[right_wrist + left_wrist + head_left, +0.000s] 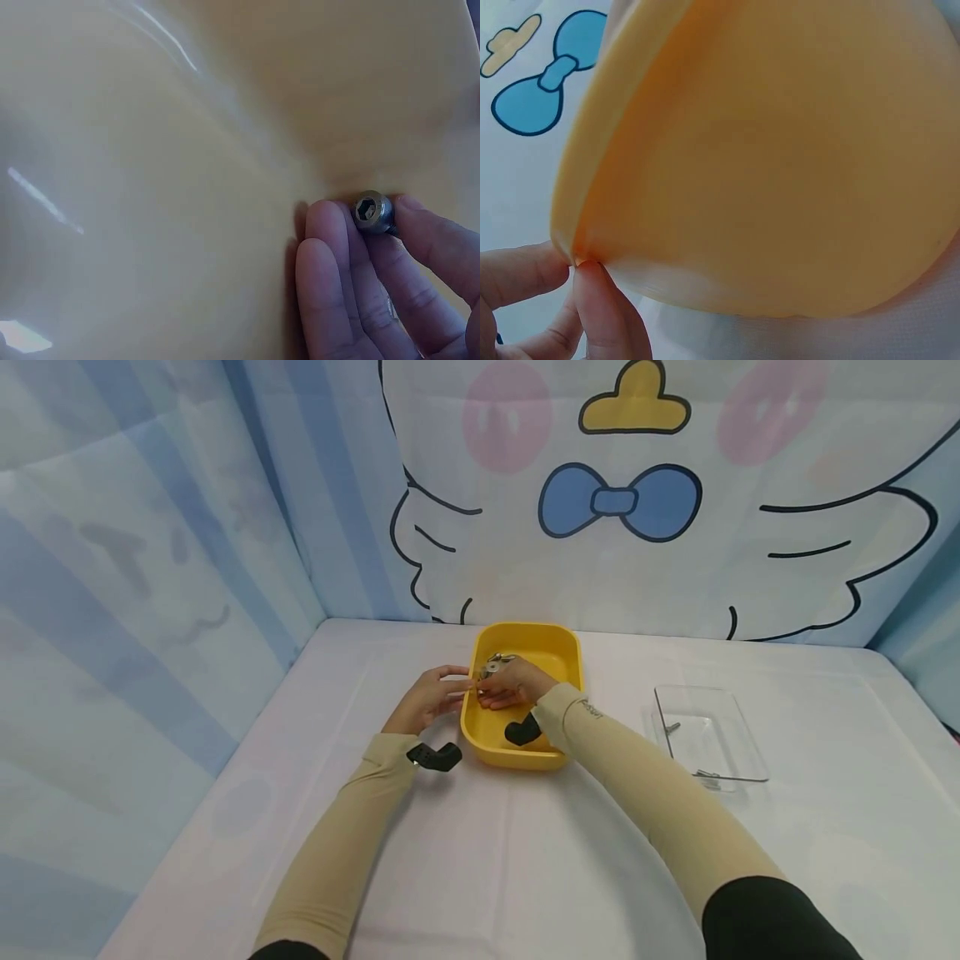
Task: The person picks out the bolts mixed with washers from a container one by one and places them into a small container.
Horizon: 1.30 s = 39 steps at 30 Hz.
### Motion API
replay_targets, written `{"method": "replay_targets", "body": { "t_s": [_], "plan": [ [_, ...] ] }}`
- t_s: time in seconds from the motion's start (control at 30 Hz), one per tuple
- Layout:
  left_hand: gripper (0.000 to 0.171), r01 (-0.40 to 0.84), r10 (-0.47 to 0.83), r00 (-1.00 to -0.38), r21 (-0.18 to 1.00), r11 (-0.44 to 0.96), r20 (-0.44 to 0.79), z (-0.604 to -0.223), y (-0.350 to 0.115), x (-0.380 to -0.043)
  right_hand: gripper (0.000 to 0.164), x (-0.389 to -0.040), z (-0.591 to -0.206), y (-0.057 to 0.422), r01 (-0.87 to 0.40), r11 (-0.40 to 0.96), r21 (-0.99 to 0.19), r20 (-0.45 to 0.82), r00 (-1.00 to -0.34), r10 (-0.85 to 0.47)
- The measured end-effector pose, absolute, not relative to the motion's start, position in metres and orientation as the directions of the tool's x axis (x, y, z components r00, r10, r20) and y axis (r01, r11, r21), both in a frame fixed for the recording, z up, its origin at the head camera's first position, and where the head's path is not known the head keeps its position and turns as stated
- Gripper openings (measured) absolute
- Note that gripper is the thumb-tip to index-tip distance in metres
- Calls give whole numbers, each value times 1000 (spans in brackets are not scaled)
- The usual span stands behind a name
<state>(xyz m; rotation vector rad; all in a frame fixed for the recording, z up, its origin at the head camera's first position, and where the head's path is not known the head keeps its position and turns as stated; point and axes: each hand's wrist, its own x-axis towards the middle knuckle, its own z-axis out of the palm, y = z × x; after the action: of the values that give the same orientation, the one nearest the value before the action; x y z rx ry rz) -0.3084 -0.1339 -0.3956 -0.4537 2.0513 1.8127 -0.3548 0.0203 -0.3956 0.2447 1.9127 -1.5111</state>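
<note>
A yellow plastic bin (513,761) stands on the table in the head view. My left hand (429,700) is at its left side; in the left wrist view the thumb and a finger (525,274) pinch its rim. Inside the bin my right hand (516,683) holds a socket-head screw (373,211) between thumb and fingers. The hex recess of the screw faces the right wrist camera, and its shank is mostly hidden. Some shiny metal hardware (495,666) shows just beyond the right hand in the bin, too small to tell apart.
To the right sits a clear plastic box (723,727) with several small metal screws (705,774) in it. A white cloth (465,860) covers the table. Printed curtains (360,485) hang behind and at the left.
</note>
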Motion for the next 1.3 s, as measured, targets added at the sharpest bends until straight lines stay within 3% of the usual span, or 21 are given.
{"method": "replay_targets", "body": {
  "t_s": [0.6,1.3],
  "plan": [
    [41,-463,9,-884,878,126,-467,-396,-134,-308,25,-354,-394,21,323,418,-849,-451,-856,-254],
    [42,-443,25,-893,887,134,-449,-396,-135,-307,31,-361,-384,30,119,340,-933,-241,-907,-345]
  ]
}}
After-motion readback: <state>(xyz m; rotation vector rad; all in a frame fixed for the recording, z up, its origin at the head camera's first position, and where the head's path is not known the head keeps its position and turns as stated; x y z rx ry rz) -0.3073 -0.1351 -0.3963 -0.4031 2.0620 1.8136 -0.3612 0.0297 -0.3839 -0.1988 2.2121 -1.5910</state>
